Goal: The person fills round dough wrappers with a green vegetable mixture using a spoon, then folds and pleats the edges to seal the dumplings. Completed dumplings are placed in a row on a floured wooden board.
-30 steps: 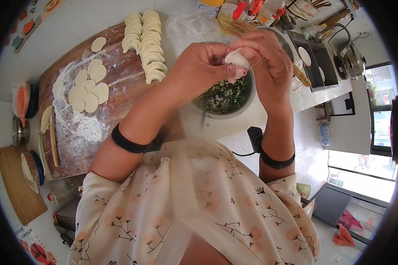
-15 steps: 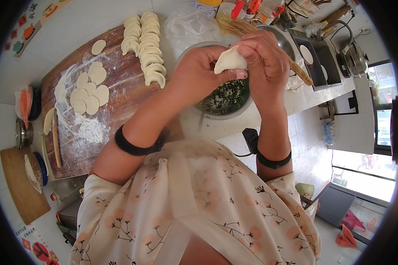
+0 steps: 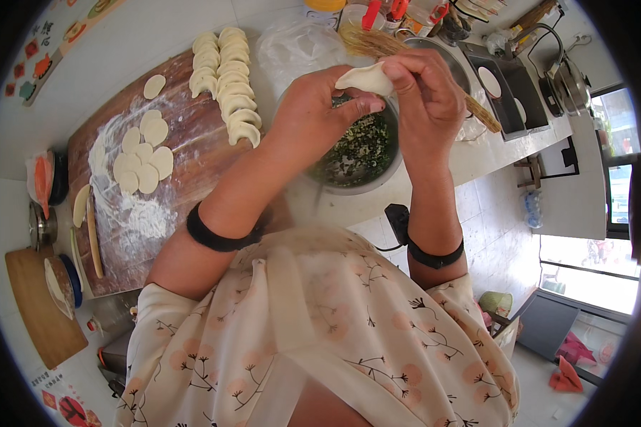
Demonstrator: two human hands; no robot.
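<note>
A pale folded dumpling (image 3: 365, 79) is held between my two hands, above a metal bowl of chopped green filling (image 3: 361, 153). My right hand (image 3: 429, 92) pinches the dumpling's right end between thumb and fingers. Cupped at its other end, my left hand (image 3: 313, 110) supports it, with the thumb lowered away from the dough; its other fingers are partly hidden. To the left, finished dumplings (image 3: 235, 85) stand in two rows on a floured wooden board (image 3: 192, 171). Round dough wrappers (image 3: 144, 154) overlap in a pile there, with a single wrapper (image 3: 154, 87) farther back.
A rolling pin (image 3: 94, 235) lies at the board's left edge beside a piece of dough (image 3: 81, 206). Behind the bowl are a clear plastic bag (image 3: 299, 50), a straw brush (image 3: 374, 43) and several jars. A dark sink (image 3: 523, 92) is at the far right.
My left thumb has come down off the dumpling's lower edge. The dumpling has tipped flatter and moved slightly up, showing more of the filling beneath. My right hand keeps its pinch.
</note>
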